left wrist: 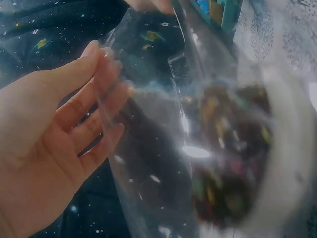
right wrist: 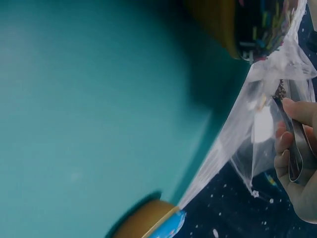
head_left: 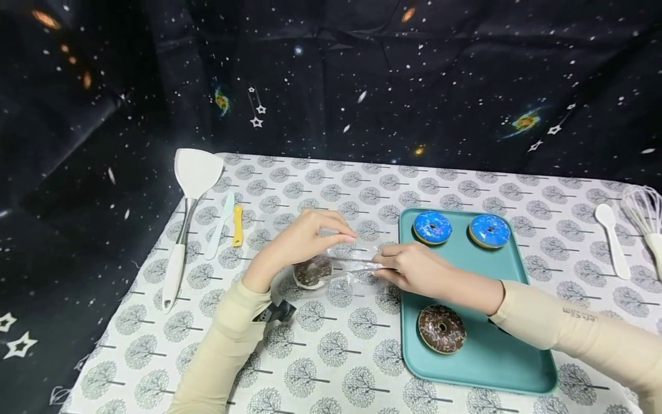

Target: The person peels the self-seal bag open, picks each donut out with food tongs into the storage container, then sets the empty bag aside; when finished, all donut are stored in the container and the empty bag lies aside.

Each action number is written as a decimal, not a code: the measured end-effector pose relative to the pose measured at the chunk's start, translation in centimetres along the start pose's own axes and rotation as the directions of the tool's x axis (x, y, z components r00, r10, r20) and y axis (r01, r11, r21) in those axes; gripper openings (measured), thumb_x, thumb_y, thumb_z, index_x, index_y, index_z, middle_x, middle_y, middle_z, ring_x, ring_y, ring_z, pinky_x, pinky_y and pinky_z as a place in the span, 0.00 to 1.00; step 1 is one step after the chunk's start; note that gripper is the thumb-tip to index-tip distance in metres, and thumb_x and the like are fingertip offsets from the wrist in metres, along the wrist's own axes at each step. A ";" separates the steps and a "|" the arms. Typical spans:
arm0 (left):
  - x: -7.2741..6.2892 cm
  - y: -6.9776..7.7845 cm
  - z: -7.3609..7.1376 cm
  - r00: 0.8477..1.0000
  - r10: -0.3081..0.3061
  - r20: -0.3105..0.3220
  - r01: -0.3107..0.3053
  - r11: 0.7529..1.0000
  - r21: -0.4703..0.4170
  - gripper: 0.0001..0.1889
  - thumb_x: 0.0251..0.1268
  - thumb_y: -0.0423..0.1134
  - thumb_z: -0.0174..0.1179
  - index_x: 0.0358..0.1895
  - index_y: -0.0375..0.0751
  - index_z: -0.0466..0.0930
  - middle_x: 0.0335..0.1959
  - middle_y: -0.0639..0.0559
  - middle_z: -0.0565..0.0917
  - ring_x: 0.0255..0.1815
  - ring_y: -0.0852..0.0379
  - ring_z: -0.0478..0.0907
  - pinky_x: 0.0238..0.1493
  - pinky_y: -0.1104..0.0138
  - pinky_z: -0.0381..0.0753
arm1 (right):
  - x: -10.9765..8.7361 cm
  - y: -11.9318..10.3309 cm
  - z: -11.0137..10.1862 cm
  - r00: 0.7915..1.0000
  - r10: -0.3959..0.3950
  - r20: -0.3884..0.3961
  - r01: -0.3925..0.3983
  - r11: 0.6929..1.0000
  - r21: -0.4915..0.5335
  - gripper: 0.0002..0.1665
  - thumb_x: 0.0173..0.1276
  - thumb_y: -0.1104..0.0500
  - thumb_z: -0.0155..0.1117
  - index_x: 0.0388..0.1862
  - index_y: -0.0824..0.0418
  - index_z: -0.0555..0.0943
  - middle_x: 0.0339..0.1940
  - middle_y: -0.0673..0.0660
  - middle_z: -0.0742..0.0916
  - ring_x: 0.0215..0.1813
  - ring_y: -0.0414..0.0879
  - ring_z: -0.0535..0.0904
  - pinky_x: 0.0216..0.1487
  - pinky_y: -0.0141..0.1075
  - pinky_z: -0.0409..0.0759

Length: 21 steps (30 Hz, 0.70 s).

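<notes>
In the head view, my left hand [head_left: 310, 234] is above a clear plastic bag [head_left: 362, 250]. The left wrist view shows its thumb and fingertips pinching the bag's edge, with several fingers seen through the plastic. My right hand [head_left: 416, 267] grips metal tongs [right wrist: 295, 144] by the bent end. Their two arms reach left into the bag to a chocolate donut [head_left: 312, 272] with sprinkles. Plastic lies over this donut, and whether the tongs' tips still squeeze it I cannot tell. The right forearm crosses a teal tray [head_left: 496, 368].
On the tray are two blue donuts [head_left: 432, 227] at the back and another chocolate donut [head_left: 442, 329] near the front. A white spatula [head_left: 199, 172], a pale knife [head_left: 219, 225] and a yellow-handled tool [head_left: 237, 226] lie left. A white spoon [head_left: 612, 241] and a whisk [head_left: 643, 215] lie right.
</notes>
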<state>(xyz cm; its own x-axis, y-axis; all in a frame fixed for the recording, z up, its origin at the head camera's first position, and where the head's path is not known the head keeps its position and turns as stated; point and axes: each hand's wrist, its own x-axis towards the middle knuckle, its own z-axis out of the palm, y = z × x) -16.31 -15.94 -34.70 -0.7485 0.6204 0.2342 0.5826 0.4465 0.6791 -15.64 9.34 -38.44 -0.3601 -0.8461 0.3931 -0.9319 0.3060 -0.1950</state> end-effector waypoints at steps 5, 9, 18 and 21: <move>-0.4 -0.2 -0.4 0.998 -0.060 -0.003 0.060 0.998 0.004 0.08 0.62 0.43 0.60 0.42 0.49 0.86 0.38 0.61 0.84 0.43 0.66 0.79 0.51 0.67 0.77 | -2.3 0.4 -0.5 0.998 0.045 -0.047 -0.046 0.999 -0.016 0.13 0.53 0.60 0.71 0.37 0.65 0.85 0.24 0.47 0.79 0.21 0.32 0.70 0.24 0.19 0.74; -0.7 -0.4 -0.5 0.994 -0.111 0.013 0.111 0.994 -0.002 0.09 0.63 0.43 0.60 0.42 0.47 0.86 0.40 0.59 0.85 0.44 0.63 0.79 0.52 0.66 0.77 | -4.1 0.8 -1.1 0.996 0.064 -0.064 -0.066 0.998 -0.024 0.15 0.53 0.60 0.72 0.39 0.65 0.85 0.25 0.47 0.79 0.20 0.29 0.67 0.23 0.16 0.71; -0.3 -0.7 0.3 0.990 -0.128 0.060 0.125 0.991 0.042 0.10 0.62 0.42 0.60 0.43 0.43 0.85 0.41 0.55 0.85 0.44 0.59 0.80 0.52 0.65 0.77 | -7.8 1.0 -3.7 0.980 0.077 -0.184 -0.092 0.993 -0.077 0.28 0.70 0.42 0.50 0.39 0.64 0.85 0.24 0.43 0.78 0.20 0.27 0.63 0.19 0.17 0.65; 0.1 -0.9 0.7 0.992 -0.098 0.082 0.093 0.994 0.064 0.10 0.62 0.40 0.60 0.43 0.42 0.85 0.41 0.54 0.85 0.42 0.60 0.80 0.50 0.67 0.78 | -9.2 1.0 -4.7 0.973 0.086 -0.216 -0.113 0.987 -0.113 0.30 0.71 0.41 0.48 0.39 0.64 0.85 0.22 0.42 0.75 0.19 0.26 0.59 0.17 0.17 0.64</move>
<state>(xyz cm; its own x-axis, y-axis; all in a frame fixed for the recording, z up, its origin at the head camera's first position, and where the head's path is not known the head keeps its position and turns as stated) -16.65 -15.86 -35.74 -0.7733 0.6247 0.1085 0.5298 0.5428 0.6517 -13.43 19.48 -38.07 -0.4401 -0.7022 0.5597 -0.8845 0.4466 -0.1352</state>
